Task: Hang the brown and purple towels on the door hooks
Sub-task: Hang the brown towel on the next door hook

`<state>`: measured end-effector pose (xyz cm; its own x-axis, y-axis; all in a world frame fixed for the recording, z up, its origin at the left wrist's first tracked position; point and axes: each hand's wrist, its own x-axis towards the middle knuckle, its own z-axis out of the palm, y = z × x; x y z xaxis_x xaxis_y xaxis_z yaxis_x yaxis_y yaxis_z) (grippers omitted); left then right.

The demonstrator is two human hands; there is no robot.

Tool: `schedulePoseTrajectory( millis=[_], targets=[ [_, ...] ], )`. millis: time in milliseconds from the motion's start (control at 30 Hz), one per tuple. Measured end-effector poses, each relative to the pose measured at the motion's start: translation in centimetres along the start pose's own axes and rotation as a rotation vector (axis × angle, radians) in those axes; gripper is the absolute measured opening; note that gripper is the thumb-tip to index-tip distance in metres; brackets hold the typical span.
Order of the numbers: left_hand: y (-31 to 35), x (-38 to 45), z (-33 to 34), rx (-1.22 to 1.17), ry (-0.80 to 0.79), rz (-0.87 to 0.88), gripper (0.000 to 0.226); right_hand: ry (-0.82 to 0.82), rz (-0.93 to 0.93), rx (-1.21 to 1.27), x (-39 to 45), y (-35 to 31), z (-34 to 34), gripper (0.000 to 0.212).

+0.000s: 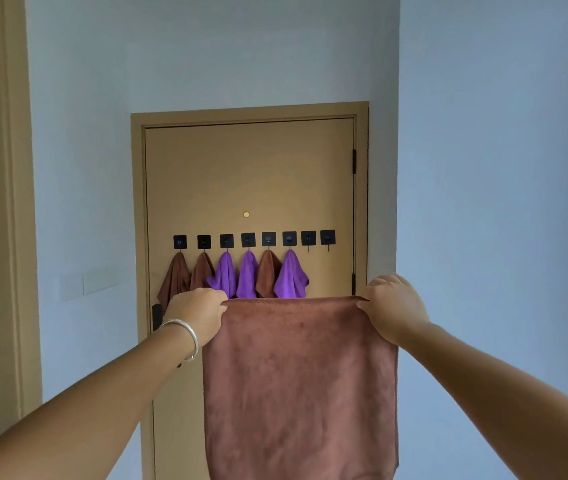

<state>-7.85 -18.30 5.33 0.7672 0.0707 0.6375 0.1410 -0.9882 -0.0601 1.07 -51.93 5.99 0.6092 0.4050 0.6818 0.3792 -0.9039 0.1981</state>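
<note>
I hold a brown towel [299, 386] spread flat in front of me by its top corners. My left hand [197, 311] pinches the left corner and my right hand [395, 306] pinches the right corner. Behind it, a tan door [251, 174] carries a row of black square hooks [258, 239]. Brown towels [174, 277] and purple towels [291, 275] hang from the left hooks. The two rightmost hooks [317, 238] are bare.
White walls flank the door. A second tan door frame [2, 202] runs down the left edge. A pale switch plate [88, 282] sits on the wall left of the door, whose dark handle [156, 317] shows beside my left wrist.
</note>
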Motion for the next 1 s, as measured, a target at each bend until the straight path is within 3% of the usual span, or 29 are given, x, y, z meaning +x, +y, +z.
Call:
schedulePoseTrajectory(
  millis=[400,800,900,1000],
  targets=[
    [0.1,16.4,13.5,-0.047,0.038,0.124,0.012,-0.032,0.077,0.061,12.6,4.0,14.1,0.023],
    [-1.9,34.4,25.9,-0.078,0.02,0.469,0.054,-0.035,0.197,0.062,27.7,6.4,25.3,0.023],
    [-2.0,38.0,28.5,-0.063,0.016,0.488,0.067,-0.048,0.151,0.106,30.5,7.0,27.6,0.028],
    [-1.7,41.1,30.7,-0.036,0.017,0.489,0.08,-0.112,-0.029,0.121,32.8,7.5,30.0,0.037]
  ],
)
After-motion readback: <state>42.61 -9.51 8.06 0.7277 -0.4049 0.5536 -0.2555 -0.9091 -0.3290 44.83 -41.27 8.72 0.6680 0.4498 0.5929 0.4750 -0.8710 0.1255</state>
